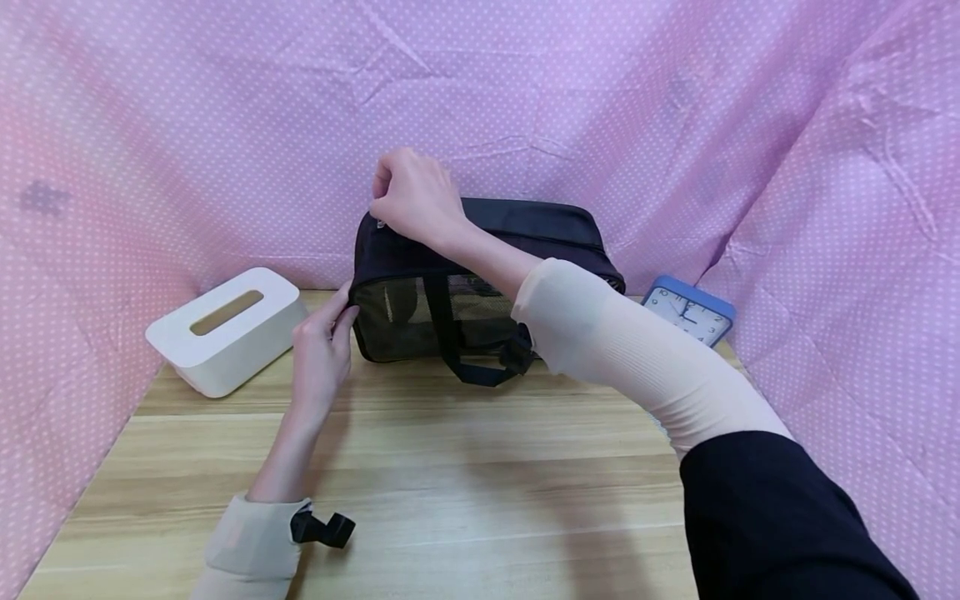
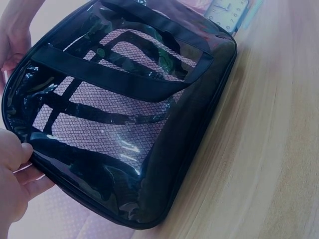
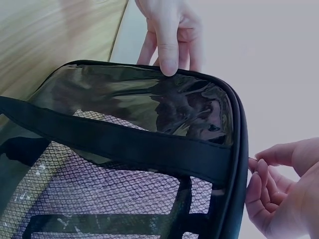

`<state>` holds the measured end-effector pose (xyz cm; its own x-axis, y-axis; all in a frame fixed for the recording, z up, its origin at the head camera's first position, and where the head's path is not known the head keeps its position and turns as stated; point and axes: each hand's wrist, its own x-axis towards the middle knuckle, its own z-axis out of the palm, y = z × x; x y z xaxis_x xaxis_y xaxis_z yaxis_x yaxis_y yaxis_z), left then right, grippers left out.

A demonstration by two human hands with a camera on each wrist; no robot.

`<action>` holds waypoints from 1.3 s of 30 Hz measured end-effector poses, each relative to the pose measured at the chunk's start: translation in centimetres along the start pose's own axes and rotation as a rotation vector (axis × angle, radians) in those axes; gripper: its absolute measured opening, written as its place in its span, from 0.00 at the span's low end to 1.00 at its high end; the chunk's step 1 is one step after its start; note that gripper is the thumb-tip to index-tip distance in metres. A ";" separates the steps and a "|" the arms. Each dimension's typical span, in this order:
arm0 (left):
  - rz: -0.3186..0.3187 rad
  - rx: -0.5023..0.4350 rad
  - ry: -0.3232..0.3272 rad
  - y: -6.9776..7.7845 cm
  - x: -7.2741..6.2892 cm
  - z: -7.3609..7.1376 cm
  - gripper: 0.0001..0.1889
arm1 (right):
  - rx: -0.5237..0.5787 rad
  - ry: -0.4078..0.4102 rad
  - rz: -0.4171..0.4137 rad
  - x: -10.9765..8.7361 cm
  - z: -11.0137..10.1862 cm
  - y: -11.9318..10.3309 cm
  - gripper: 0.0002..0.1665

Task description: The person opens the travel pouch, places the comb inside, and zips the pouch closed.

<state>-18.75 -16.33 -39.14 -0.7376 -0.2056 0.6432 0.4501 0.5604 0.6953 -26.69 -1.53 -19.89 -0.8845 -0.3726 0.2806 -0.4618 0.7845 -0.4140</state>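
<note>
A black toiletry bag (image 1: 405, 312) with clear panels, mesh inside and strap handles stands upright at the back of the table. My left hand (image 1: 322, 342) grips its left side edge, thumb on the front panel and fingers behind. In the right wrist view, the left thumb (image 3: 169, 59) lies over the black piping. My right hand (image 1: 420, 196) is at the bag's top left corner, fingers curled and thumb against forefinger. It pinches a zipper pull (image 1: 380, 223) there, mostly hidden by the fingers. A strap handle (image 1: 480, 375) hangs down the front.
To the left stands a white tissue box (image 1: 225, 333) with an oval slot. A blue square clock (image 1: 690, 308) leans at the right, partly behind the right sleeve. Pink dotted cloth (image 1: 525, 100) surrounds the wooden table (image 1: 450, 475) at the back and sides.
</note>
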 end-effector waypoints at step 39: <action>-0.048 -0.021 -0.011 0.3 0.2 0.0 0.19 | 0.548 0.449 -0.032 -11.9 -7.6 14.6 0.12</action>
<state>-18.76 -16.23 -38.84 -0.7639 -0.2233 0.6055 0.4243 0.5331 0.7319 -22.40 18.13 -22.75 -0.8120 -0.0583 0.5807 -0.5579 0.3700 -0.7429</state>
